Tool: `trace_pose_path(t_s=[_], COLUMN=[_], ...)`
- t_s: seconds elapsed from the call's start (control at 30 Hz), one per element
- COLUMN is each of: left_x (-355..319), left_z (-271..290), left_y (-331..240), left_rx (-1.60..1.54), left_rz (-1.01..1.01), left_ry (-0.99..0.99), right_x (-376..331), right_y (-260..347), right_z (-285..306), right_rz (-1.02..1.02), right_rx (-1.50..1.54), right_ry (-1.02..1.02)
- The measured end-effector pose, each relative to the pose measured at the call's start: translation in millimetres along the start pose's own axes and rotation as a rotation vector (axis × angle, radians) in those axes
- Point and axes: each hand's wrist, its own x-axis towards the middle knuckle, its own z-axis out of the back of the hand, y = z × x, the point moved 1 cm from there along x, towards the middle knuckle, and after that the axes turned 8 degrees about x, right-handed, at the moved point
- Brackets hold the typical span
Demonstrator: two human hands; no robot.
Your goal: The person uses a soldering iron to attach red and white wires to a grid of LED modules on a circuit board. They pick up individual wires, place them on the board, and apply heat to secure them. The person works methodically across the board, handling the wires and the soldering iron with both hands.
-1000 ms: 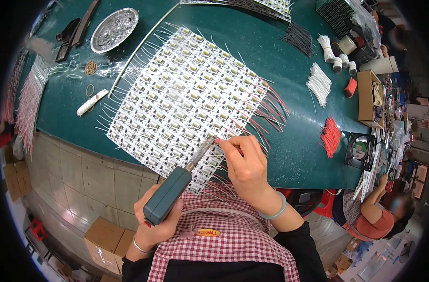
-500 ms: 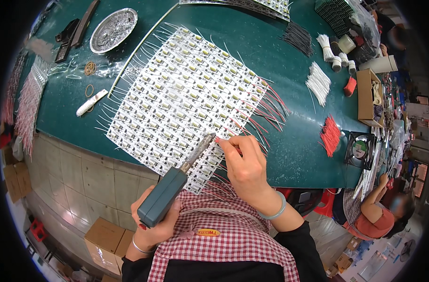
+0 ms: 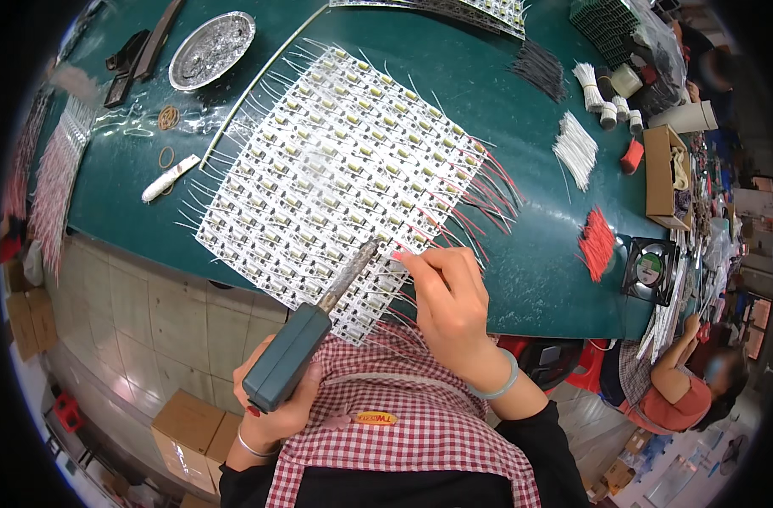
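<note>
My left hand (image 3: 278,391) is closed round the dark green handle of a soldering iron (image 3: 293,351). Its metal tip points up and right over a white panel of small circuit boards (image 3: 319,182), a little left of my right fingertips. My right hand (image 3: 451,300) is pinched at the panel's lower right side. A bit of red shows at those fingertips and looks like a red wire (image 3: 397,255), mostly hidden by the fingers. Red and white wires (image 3: 488,190) stick out along the panel's right edge, and thin white ones along its left.
Bundles of white wires (image 3: 576,151), red wires (image 3: 596,245) and black wires (image 3: 539,68) lie to the right on the green table (image 3: 539,292). A small fan (image 3: 649,269) and a cardboard box (image 3: 660,178) stand beyond. A metal dish (image 3: 183,76) sits at far left. Another person (image 3: 679,381) sits at right.
The iron's tip has drawn slightly left, away from my right fingertips. My right hand stays pinched at nearly the same spot. The whole view has shifted a little.
</note>
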Motion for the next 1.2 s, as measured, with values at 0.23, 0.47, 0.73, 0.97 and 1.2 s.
trace_pose_path(t_s=[0.23,0.47,0.73,0.97,1.2], left_x=[-4.9,-5.0,-5.1,-3.1,-9.9], left_z=[3.1,3.3,2.6,1.8,4.7], left_y=[0.2,-1.4,2.7,2.8,5.9], left_rx=[-0.009,-0.029,-0.008,-0.007,-0.024], left_rz=[-0.007,-0.004,-0.04,-0.034,0.042], left_ry=[0.005,0.009,0.035,0.049,0.046], right_x=[-5.9,-7.8,-7.3,-8.3,-7.1], right_y=[5.5,6.3,8.1,8.6,11.3], right_z=[-6.9,-11.2,-11.3,-12.7,-11.3], right_rz=[-0.034,-0.058,-0.068,-0.068,-0.072], right_rx=[0.06,0.037,0.018,0.003,-0.001], right_ry=[0.049,0.062,0.071,0.074,0.082])
